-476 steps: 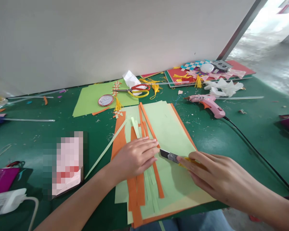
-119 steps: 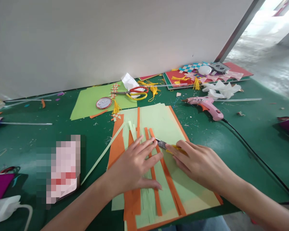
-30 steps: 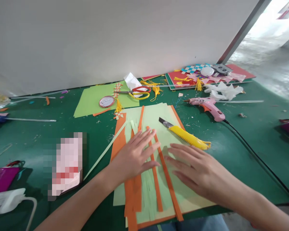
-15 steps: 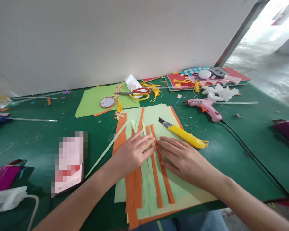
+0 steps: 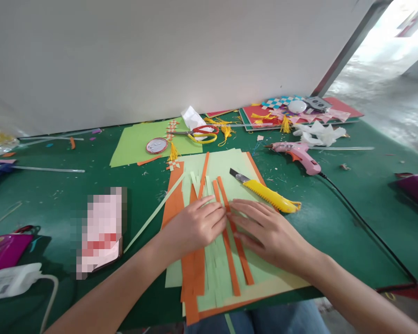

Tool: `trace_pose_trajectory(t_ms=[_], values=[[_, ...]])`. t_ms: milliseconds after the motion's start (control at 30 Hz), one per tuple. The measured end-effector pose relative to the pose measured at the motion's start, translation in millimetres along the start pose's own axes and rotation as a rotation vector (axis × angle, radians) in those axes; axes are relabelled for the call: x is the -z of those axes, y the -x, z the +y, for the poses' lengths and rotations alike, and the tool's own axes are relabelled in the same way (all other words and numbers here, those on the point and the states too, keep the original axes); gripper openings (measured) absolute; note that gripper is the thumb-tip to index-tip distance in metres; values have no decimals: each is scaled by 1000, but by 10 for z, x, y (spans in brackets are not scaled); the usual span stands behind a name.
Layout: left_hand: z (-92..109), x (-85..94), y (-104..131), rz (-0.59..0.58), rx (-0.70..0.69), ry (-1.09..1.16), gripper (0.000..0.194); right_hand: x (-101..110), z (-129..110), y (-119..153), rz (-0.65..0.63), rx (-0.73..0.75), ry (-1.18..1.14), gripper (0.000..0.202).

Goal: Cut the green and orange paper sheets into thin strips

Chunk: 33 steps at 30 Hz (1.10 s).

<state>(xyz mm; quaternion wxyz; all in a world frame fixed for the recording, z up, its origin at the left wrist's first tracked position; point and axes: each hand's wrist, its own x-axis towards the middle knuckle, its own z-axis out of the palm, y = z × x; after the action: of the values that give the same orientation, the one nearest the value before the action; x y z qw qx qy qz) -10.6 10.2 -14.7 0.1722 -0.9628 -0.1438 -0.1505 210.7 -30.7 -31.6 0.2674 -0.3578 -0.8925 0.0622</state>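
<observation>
Several orange strips and pale green strips lie lengthwise over stacked pale green sheets. My left hand rests on the strips, its fingers bent together and their tips at the orange strips; what they pinch, if anything, is hidden. Facing it, my right hand lies with its fingers stretched out over the right orange strip and the sheet. A yellow cutter with its blade out lies just beyond my right hand. Wider orange paper shows left of the strips.
Scissors, a round tin and yellow tassels lie at the back. A pink glue gun with a black cord is on the right. At the left are a phone, a white plug and a purple object.
The fingers of my left hand have drawn closer together and moved slightly right, towards my right hand. The lower ends of the orange strips have shifted slightly. The camera view has moved a little.
</observation>
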Motion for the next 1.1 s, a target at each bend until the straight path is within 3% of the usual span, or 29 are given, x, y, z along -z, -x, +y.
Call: trace_pose_trajectory(t_ms=[200, 333, 467, 633, 867, 1100], values=[[-31, 8, 10, -25, 54, 73, 25, 90, -361, 135, -125, 65, -58, 42], [-25, 10, 2, -23, 52, 78, 25, 84, -495, 215, -112, 60, -1, 33], [-33, 12, 21, -28, 67, 78, 25, 60, -492, 237, -85, 80, 40, 29], [-143, 21, 116, 108, 357, -22, 29, 1, -489, 222, -84, 69, 111, 33], [-279, 25, 210, 99, 603, -136, 30, 39, -452, 269, -91, 21, 85, 47], [-216, -10, 139, 12, 651, 23, 15, -12, -426, 281, -101, 4, 91, 48]])
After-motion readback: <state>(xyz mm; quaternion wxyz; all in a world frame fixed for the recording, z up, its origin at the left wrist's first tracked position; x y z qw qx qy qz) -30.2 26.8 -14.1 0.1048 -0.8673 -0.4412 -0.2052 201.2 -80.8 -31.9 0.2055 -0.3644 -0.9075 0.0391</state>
